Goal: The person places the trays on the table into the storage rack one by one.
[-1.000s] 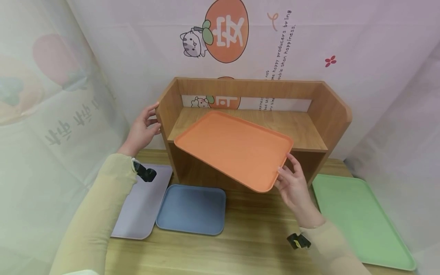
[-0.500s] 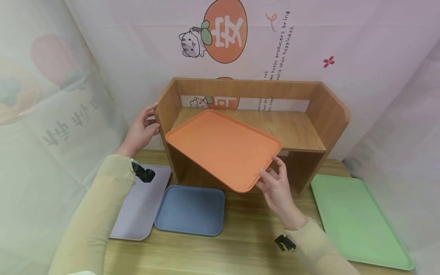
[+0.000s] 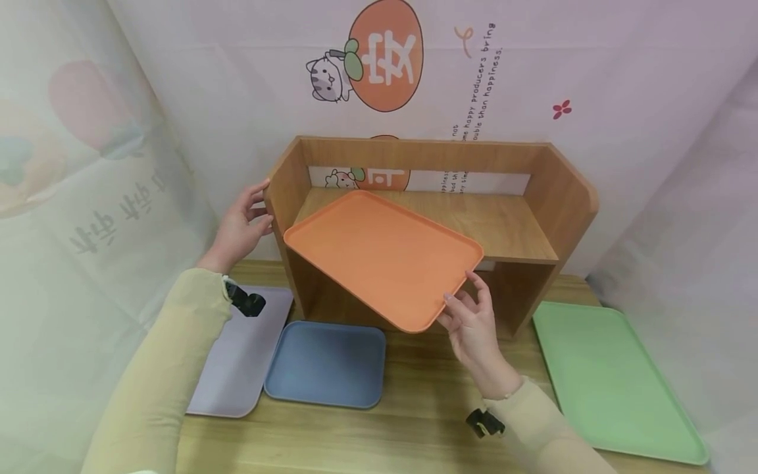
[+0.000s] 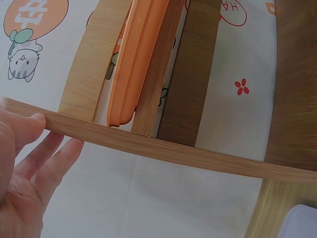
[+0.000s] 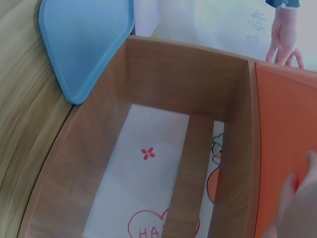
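Note:
My right hand [image 3: 474, 322] grips the near right corner of an orange tray [image 3: 385, 257], thumb on top and other fingers partly hidden underneath. The tray lies askew over the upper board of a wooden desk shelf [image 3: 497, 227]. Its left corner reaches the left side panel, and its near corner juts past the board's front edge. In the left wrist view the orange tray [image 4: 136, 59] shows edge-on, just above the board. My left hand [image 3: 239, 227] holds the shelf's left side panel [image 4: 173, 151] at its front edge, thumb and fingers on either side.
On the wooden table [image 3: 331, 441] a blue tray [image 3: 326, 365] lies in front of the shelf, with a lilac tray [image 3: 237, 368] beside it, partly under my left arm. A green tray [image 3: 616, 382] lies at the right. Printed white cloth [image 3: 503, 79] hangs behind and at both sides.
The orange tray and my right hand have shifted left, mostly in the first half second, bringing the tray's left corner to the side panel. My left hand has stayed on the shelf.

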Available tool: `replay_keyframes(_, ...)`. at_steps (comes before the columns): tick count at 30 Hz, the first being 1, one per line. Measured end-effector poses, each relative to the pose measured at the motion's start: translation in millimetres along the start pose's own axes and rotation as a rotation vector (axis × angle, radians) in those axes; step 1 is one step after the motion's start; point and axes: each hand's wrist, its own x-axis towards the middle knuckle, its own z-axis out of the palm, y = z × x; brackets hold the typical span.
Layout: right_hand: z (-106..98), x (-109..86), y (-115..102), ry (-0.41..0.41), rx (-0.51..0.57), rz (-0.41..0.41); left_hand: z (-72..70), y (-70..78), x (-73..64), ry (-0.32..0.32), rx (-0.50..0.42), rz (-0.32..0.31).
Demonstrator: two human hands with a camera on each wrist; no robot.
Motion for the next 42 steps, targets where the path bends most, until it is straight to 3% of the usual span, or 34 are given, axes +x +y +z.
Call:
replay_keyframes(6, 10.2, 0.7, 4.7, 0.087, -0.037, -0.026, 1.4, -0.3, 1.1, -0.002, 0.004, 0.006)
replay_keyframes(24, 20.5, 3.7, 31.8, 0.037, -0.116, -0.068, 1.4, -0.8, 1.7, -0.002, 0.006, -0.013)
replay_keyframes(33, 35.9, -5.7, 49.2, -0.055, -0.193, -0.11, 0.9, 0.9, 0.5, 0.006, 0.007, -0.025)
replay_keyframes(38, 36.2, -7.7, 47.8, -0.068, -0.198, -0.094, 0.6, 1.6, -1.0, 0.013, 0.008, -0.023)
replay_keyframes(42, 28.1, -1.9, 35.2, -0.014, -0.215, -0.08, 0.7, 2.1, -1.4, 0.011, 0.015, -0.023)
